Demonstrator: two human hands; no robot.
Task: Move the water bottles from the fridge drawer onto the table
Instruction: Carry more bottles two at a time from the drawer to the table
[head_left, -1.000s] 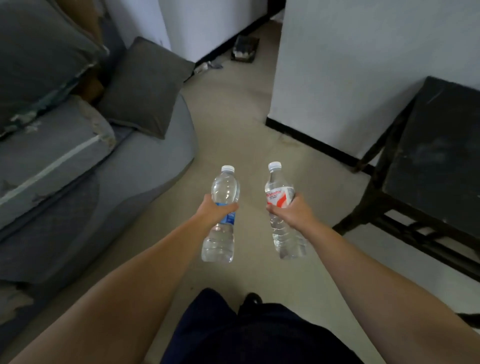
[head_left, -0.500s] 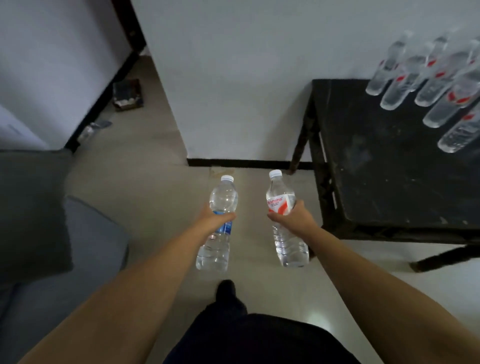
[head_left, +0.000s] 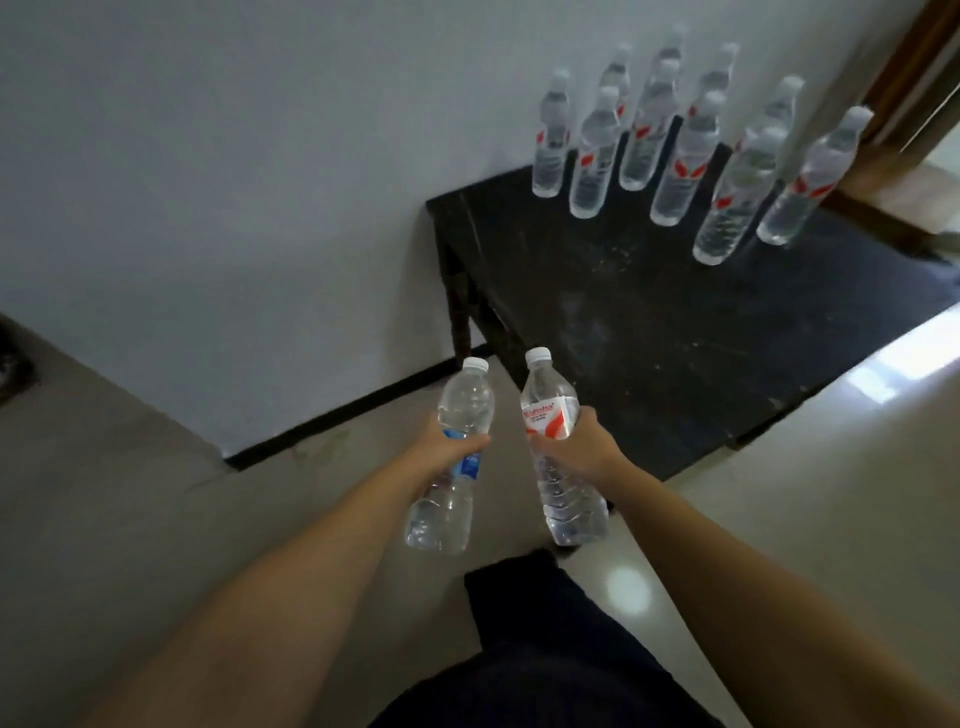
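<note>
— What did we see from the head view?
— Our left grip (head_left: 445, 451) was wrapped round a clear blue-labelled bottle (head_left: 452, 467); our right grip (head_left: 582, 448) clasped a red-labelled bottle (head_left: 558, 457). Both had white caps and were upright, above the floor (head_left: 130, 493).
— And the counter (head_left: 649, 338)?
— Dark, scuffed, just ahead, with a cluster of bottles (head_left: 691, 156) standing at its far side.

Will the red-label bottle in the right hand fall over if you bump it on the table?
Probably easily: the red-label bottle is tall and narrow. It looks full, so likely heavy for its size. Its thin ribbed plastic may squash a little under the right hand.
</note>
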